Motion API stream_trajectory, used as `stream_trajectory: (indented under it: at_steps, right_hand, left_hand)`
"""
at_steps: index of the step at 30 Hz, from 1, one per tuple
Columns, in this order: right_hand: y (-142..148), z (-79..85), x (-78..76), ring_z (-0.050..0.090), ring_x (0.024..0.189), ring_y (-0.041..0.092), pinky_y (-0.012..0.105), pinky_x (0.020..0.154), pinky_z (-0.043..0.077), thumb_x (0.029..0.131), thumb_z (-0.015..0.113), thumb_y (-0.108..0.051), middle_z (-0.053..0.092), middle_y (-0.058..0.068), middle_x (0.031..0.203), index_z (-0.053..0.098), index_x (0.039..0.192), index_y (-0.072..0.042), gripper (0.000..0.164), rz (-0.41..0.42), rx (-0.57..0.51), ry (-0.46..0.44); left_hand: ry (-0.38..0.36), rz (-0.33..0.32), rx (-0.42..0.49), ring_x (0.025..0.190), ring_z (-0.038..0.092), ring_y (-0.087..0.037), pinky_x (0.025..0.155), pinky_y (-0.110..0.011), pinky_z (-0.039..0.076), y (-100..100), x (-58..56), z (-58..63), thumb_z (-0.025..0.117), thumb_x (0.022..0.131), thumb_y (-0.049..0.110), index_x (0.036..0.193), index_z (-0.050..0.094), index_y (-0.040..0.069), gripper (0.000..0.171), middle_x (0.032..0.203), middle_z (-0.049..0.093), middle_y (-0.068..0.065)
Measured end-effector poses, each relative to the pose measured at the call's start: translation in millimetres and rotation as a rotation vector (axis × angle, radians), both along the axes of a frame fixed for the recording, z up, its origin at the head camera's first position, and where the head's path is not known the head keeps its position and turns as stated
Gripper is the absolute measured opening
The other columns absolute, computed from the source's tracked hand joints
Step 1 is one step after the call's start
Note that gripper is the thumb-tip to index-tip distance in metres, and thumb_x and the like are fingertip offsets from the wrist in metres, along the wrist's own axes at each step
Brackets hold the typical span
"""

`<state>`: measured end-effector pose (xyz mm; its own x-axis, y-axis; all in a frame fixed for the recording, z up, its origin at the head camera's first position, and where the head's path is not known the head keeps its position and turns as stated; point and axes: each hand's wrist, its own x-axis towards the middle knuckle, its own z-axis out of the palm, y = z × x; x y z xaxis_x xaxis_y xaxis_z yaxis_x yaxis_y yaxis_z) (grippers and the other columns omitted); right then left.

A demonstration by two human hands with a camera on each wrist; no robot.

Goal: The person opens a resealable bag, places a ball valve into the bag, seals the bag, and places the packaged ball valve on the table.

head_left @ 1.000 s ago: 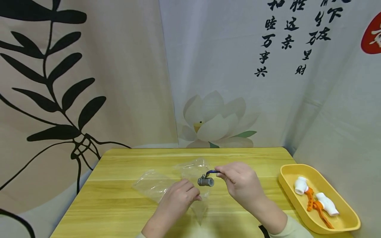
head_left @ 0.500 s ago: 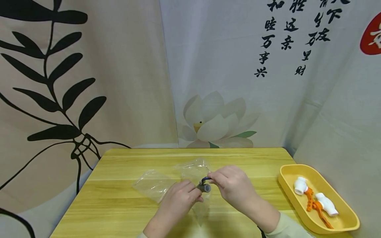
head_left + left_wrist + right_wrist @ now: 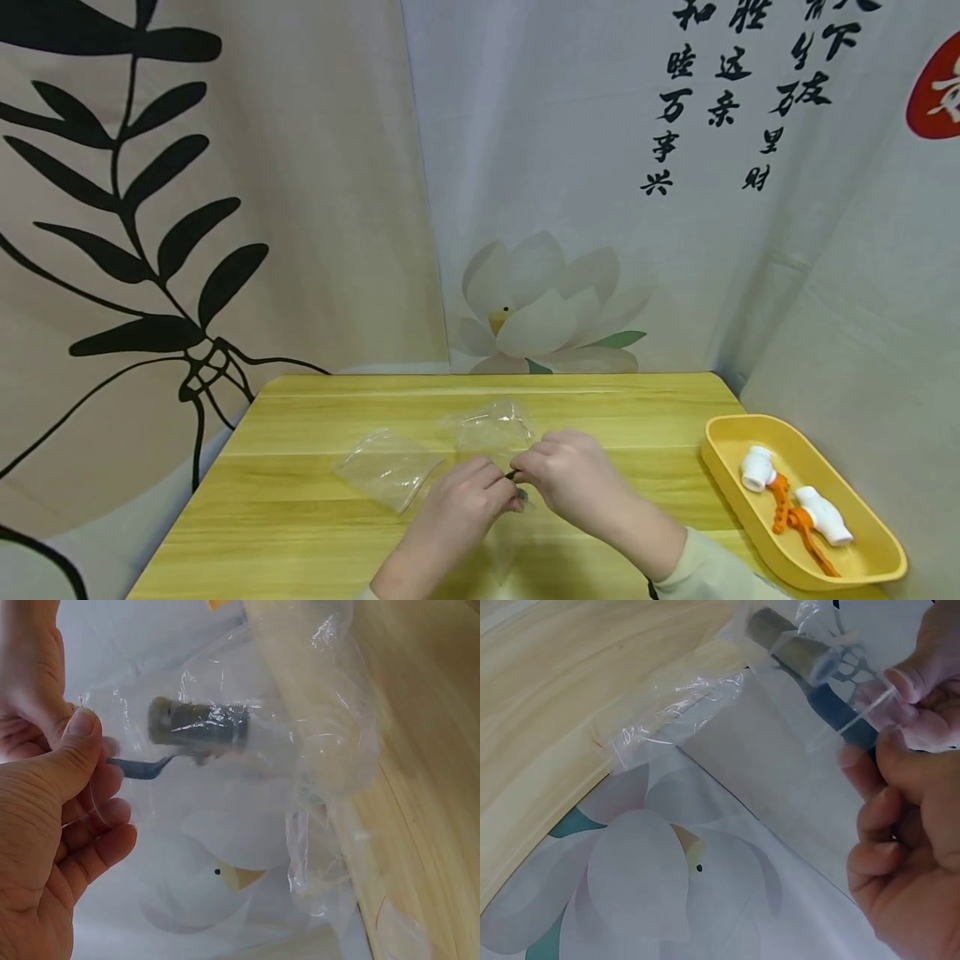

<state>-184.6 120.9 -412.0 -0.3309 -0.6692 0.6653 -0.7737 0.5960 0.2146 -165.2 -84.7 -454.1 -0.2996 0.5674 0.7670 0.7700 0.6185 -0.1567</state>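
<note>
A small grey metal ball valve [image 3: 199,724] with a blue lever handle [image 3: 840,716] sits inside the mouth of a clear plastic bag [image 3: 322,742]. My right hand [image 3: 573,483] pinches the end of that handle. With thumb and fingers my left hand [image 3: 465,504] pinches the bag's rim, close beside the right fingers. In the head view the hands cover most of the valve, and only a bit of its grey end shows. Both wrist views show the valve body through the film.
Two more clear bags lie on the wooden table [image 3: 300,517]: a flat bag [image 3: 390,467] at left, a crumpled bag [image 3: 495,427] behind the hands. At right, a yellow tray [image 3: 847,579] holds two white pipe-like pieces [image 3: 825,517] with orange handles.
My right hand has moved left and slightly down, bringing the valve from the open air beside the left hand into the bag. The left hand has shifted slightly right, still gripping the bag.
</note>
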Motion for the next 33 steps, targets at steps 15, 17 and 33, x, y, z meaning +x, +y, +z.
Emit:
stream_trajectory:
  at_steps: [15, 17, 33]
  right_hand:
    - [-5.8, -0.1, -1.2, 0.017, 0.056, -0.001, 0.014, 0.052, 0.009, 0.083, 0.087, -0.012, 0.043, -0.016, 0.054, 0.059, 0.061, -0.025, 0.038, -0.111, 0.187, -0.288]
    - [-5.6, -0.6, -1.6, 0.017, 0.056, 0.000, 0.015, 0.051, 0.010, 0.084, 0.086, -0.013, 0.044, -0.016, 0.054, 0.063, 0.062, -0.026, 0.034, -0.126, 0.200, -0.317]
    - [-8.1, -4.2, -5.2, 0.016, 0.055, 0.001, 0.015, 0.049, 0.016, 0.090, 0.083, -0.013, 0.036, -0.016, 0.054, 0.063, 0.060, -0.024, 0.037, -0.150, 0.254, -0.428]
  left_hand:
    - [0.086, -0.024, -0.009, 0.076, 0.057, -0.006, 0.068, -0.013, 0.048, 6.5, -2.2, -2.2, 0.059, 0.101, 0.038, 0.083, 0.070, 0.016, 0.031, 0.081, 0.068, 0.010]
    - [0.092, -0.030, -0.003, 0.076, 0.057, -0.006, 0.068, -0.013, 0.048, 7.1, -2.2, -2.8, 0.058, 0.102, 0.037, 0.082, 0.071, 0.016, 0.032, 0.081, 0.068, 0.010]
    - [0.065, -0.045, -0.016, 0.077, 0.058, -0.005, 0.069, -0.012, 0.049, 8.5, -0.4, -7.3, 0.078, 0.089, 0.032, 0.088, 0.077, 0.013, 0.019, 0.083, 0.070, 0.010]
